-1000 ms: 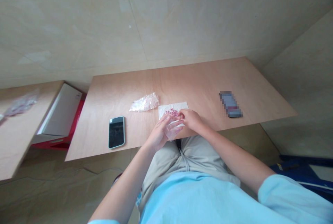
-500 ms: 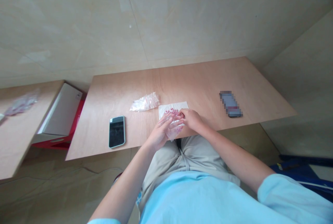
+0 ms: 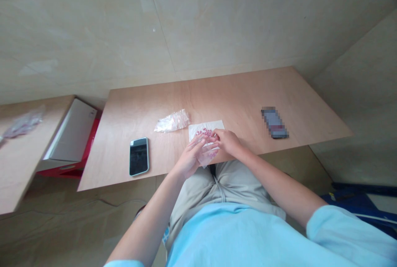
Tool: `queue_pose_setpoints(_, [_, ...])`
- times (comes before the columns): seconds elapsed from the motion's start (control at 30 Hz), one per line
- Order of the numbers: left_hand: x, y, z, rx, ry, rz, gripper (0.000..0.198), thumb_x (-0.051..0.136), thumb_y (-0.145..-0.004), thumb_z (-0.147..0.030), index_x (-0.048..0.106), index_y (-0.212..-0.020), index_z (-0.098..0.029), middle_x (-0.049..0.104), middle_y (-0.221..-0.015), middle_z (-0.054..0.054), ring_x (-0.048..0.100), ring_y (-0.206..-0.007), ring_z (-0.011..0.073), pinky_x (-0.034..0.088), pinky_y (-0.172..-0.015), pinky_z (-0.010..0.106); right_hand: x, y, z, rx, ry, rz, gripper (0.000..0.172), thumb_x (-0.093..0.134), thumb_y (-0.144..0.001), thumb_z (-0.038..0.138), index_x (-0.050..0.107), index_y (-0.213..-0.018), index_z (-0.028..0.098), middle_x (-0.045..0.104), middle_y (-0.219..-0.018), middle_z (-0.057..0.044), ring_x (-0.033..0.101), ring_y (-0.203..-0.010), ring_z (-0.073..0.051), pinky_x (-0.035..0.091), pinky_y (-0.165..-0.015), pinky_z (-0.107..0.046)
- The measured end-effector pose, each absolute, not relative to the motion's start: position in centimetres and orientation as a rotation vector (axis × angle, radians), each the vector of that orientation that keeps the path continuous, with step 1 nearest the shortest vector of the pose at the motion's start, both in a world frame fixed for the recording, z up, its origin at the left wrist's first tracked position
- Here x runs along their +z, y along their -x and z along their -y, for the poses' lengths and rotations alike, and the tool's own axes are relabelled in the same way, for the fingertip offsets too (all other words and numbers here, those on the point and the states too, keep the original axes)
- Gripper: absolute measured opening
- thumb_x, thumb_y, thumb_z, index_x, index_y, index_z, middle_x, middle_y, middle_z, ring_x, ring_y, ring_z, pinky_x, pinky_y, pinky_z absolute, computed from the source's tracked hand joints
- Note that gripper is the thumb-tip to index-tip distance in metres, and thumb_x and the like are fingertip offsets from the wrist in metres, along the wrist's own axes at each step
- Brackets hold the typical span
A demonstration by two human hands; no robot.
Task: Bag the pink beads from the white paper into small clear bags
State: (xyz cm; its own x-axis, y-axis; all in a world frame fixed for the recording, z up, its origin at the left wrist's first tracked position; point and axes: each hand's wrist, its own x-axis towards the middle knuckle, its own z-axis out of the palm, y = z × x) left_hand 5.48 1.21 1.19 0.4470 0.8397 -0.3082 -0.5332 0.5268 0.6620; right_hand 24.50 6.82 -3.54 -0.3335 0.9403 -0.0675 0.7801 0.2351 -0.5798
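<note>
My left hand (image 3: 192,157) is closed on a small clear plastic bag (image 3: 207,157) with a few pink bits inside, near the table's front edge. Beside it, my right hand (image 3: 228,141) has its fingers pinched together close to the bag's mouth; whatever is between the fingertips is too small to make out. Just beyond both hands lies a white sheet (image 3: 214,125), partly covered by them. Several small pink beads (image 3: 204,131) are heaped on that sheet.
A pile of clear plastic bags (image 3: 173,121) lies left of the sheet. One phone (image 3: 139,156) rests at the table's left, and a blurred-out phone-like device (image 3: 275,122) at the right. A second table (image 3: 18,176) with a white box (image 3: 72,132) beside it stands farther left.
The view has shifted very slightly. Both hands keep almost the same place over the sheet, with only tiny finger movement.
</note>
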Motion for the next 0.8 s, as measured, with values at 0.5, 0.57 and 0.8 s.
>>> queue_pose_setpoints(0.5, [1.43, -5.46, -1.19, 0.892, -0.566, -0.679, 0.025, 0.066, -0.094, -0.034, 0.062, -0.113, -0.017, 0.066, -0.128, 0.014, 0.063, -0.123, 0.0335, 0.046, -0.109, 0.054, -3.32, -24.58, -6.60, 0.655, 1.634, 2.322, 0.010, 0.065, -0.090, 0.029, 0.066, -0.098, 0.022, 0.074, -0.097, -0.003, 0.064, -0.082, -0.018, 0.032, -0.062, -0.026])
queue_pose_setpoints(0.57, [1.34, -5.46, -1.17, 0.888, -0.576, -0.691, 0.027, 0.067, -0.093, -0.034, 0.062, -0.113, -0.018, 0.066, -0.128, 0.014, 0.064, -0.121, 0.0324, 0.048, -0.107, 0.053, -3.22, -24.50, -6.60, 0.636, 1.654, 2.335, 0.012, 0.064, -0.092, 0.032, 0.067, -0.098, 0.022, 0.074, -0.099, -0.005, 0.065, -0.082, -0.018, 0.031, -0.062, -0.027])
queue_pose_setpoints(0.8, [0.87, -5.55, -1.17, 0.893, -0.801, -0.852, 0.024, 0.074, -0.087, -0.033, 0.064, -0.100, -0.016, 0.069, -0.103, 0.008, 0.068, -0.100, 0.0227, 0.053, -0.095, 0.041, -3.50, -24.14, -6.57, 0.579, 1.650, 2.312, 0.014, 0.058, -0.096, 0.031, 0.068, -0.098, 0.022, 0.075, -0.097, -0.004, 0.065, -0.081, -0.018, 0.033, -0.064, -0.026])
